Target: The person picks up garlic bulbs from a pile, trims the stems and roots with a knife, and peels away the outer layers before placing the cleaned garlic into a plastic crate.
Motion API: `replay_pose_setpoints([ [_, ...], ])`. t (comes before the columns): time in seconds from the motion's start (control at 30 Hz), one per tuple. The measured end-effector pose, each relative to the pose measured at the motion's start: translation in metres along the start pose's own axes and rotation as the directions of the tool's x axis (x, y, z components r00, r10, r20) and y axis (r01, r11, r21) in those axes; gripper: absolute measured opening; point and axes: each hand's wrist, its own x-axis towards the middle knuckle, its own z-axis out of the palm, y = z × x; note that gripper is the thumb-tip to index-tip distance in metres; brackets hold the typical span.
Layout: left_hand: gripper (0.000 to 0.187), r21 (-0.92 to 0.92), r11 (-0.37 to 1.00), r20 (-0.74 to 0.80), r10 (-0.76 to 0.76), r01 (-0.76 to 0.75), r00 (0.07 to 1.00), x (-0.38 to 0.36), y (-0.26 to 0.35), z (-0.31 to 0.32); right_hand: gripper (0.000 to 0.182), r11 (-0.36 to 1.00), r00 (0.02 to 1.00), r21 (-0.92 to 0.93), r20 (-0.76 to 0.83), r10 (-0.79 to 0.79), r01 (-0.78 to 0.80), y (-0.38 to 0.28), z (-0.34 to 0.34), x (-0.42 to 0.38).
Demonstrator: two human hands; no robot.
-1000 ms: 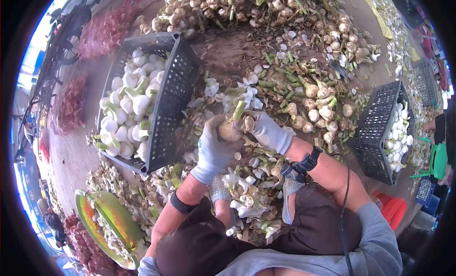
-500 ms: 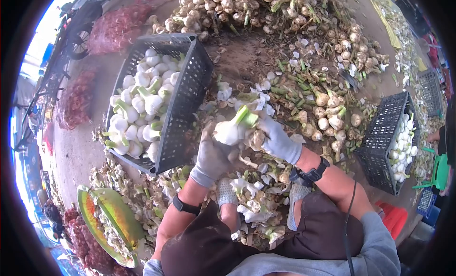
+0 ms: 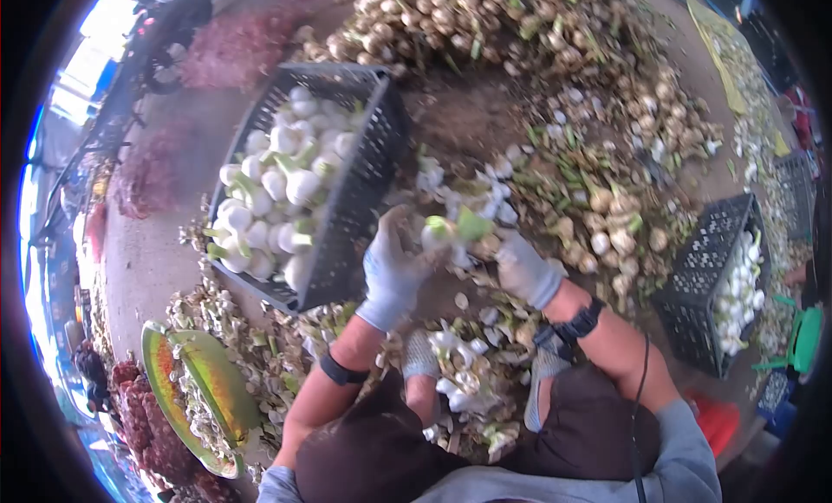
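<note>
My left hand, in a white-grey glove, has its fingers curled around a garlic bulb with a cut green stem end facing up. My gloved right hand is closed just right of the bulb. A pale green strip of leaf or stem lies between the hands. Blur hides what exactly the right fingers pinch. Left of my hands, a black plastic crate holds many cleaned white garlic bulbs. Below my hands, peeled garlic skins litter the ground between my feet.
A large heap of unpeeled garlic lies ahead, with a smaller group of bulbs to the right. Another black crate of garlic stands at right, near a green stool. A green-yellow split container lies lower left. Red net sacks sit behind.
The view has shifted slightly, so the crates appear further right and lower. The bulb has turned its stem end upward, and my right hand has moved slightly away from my left.
</note>
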Motion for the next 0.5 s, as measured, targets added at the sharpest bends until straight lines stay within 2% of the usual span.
replay_pose_setpoints([
  [0.03, 0.044, 0.093, 0.98, 0.149, -0.19, 0.177, 0.971, 0.003, 0.019, -0.005, 0.029, 0.885, 0.956, 0.37, 0.025, 0.294, -0.282, -0.014, 0.004, 0.002],
  [0.07, 0.037, -0.136, 0.972, 0.209, -0.159, 0.19, 0.965, 0.002, 0.001, 0.006, 0.029, 0.877, 0.948, 0.378, 0.012, 0.317, -0.298, -0.007, 0.005, 0.003],
  [0.1, 0.029, -0.354, 0.913, 0.255, -0.115, 0.203, 0.96, -0.001, -0.017, 0.015, 0.027, 0.931, 0.963, 0.255, 0.0, 0.269, -0.26, 0.005, 0.004, 0.006],
  [0.13, 0.022, -0.202, 0.977, 0.279, -0.013, 0.072, 0.96, 0.0, -0.013, 0.01, 0.026, 0.972, 0.979, 0.121, -0.005, 0.206, -0.204, 0.011, -0.001, 0.014],
  [0.17, 0.022, -0.204, 0.977, 0.287, -0.001, 0.062, 0.958, 0.001, -0.007, 0.005, 0.026, 0.973, 0.979, 0.121, -0.019, 0.202, -0.198, 0.008, -0.009, 0.021],
  [0.23, 0.023, -0.565, 0.784, 0.382, -0.028, 0.258, 0.924, -0.004, 0.001, -0.002, 0.025, 0.988, 0.98, -0.132, -0.195, 0.049, -0.076, 0.002, -0.028, 0.03],
  [0.27, 0.027, -0.558, 0.802, 0.363, 0.006, 0.213, 0.932, -0.005, -0.003, -0.005, 0.025, 0.981, 0.976, -0.158, -0.204, 0.078, -0.112, 0.009, -0.045, 0.036],
  [0.3, 0.025, -0.565, 0.778, 0.401, -0.031, 0.274, 0.915, -0.006, 0.0, -0.011, 0.026, 0.973, 0.972, -0.182, -0.21, 0.105, -0.144, 0.017, -0.062, 0.04],
  [0.33, 0.026, -0.606, 0.745, 0.397, -0.023, 0.28, 0.918, -0.005, 0.001, -0.015, 0.025, 0.937, 0.964, -0.333, -0.266, 0.016, -0.108, 0.006, -0.072, 0.041],
  [0.37, 0.029, -0.644, 0.71, 0.39, -0.015, 0.284, 0.921, -0.004, 0.001, -0.018, 0.023, 0.975, 0.935, -0.181, -0.35, 0.056, -0.126, 0.009, -0.083, 0.043],
  [0.4, 0.03, -0.752, 0.615, 0.345, 0.058, 0.239, 0.937, -0.001, -0.004, -0.016, 0.023, 0.991, 0.909, -0.068, -0.41, 0.078, -0.116, 0.011, -0.098, 0.04],
  [0.43, 0.031, -0.841, 0.505, 0.29, 0.119, 0.194, 0.949, 0.0, -0.009, -0.015, 0.025, 0.958, 0.827, 0.053, -0.492, 0.271, -0.282, -0.005, -0.108, 0.034],
  [0.47, 0.027, -0.814, 0.531, 0.32, 0.075, 0.234, 0.944, 0.002, -0.007, -0.024, 0.025, 0.966, 0.743, 0.18, -0.617, 0.258, -0.186, -0.02, -0.11, 0.023],
  [0.5, 0.024, -0.887, 0.335, 0.349, 0.031, 0.319, 0.937, 0.005, -0.013, -0.027, 0.02, 0.96, 0.705, 0.26, -0.661, 0.257, -0.107, -0.005, -0.122, 0.015],
])
